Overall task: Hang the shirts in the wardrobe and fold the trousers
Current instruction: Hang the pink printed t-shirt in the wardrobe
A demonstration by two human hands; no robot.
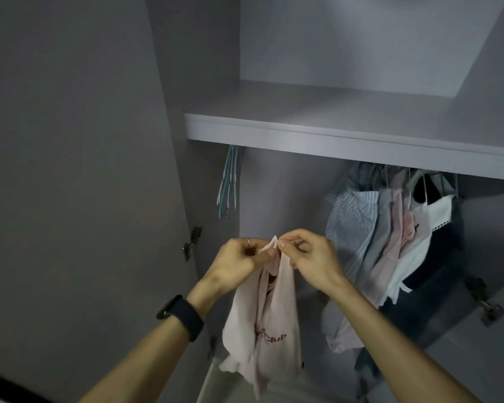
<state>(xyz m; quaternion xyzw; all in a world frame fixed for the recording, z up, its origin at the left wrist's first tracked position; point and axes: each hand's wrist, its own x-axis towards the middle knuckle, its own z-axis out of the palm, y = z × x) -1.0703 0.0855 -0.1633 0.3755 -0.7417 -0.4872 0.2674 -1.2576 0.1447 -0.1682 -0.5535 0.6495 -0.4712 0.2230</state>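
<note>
Pale pink shirt with dark red lettering (275, 312) is hanging from your two hands in front of the open grey wardrobe (288, 193), below its shelf. Your left hand (240, 261) is pinching the shirt's top edge between thumb and curled fingers. Your right hand (310, 254) is pinching the same edge just beside it, the two hands almost touching. The rest of the shirt is drooping freely between your forearms.

To the left, a bunch of thin bare hangers (229, 181) is hanging under the front edge of the grey shelf (332, 132), close to the wardrobe's side wall. To the right, a row of hung shirts, striped blue, pink and white (390, 228), is crowding together. Between the two, open room is showing right behind your hands. The grey door (70, 141) is standing open at your left, its metal hinge (191, 242) near your left hand.
</note>
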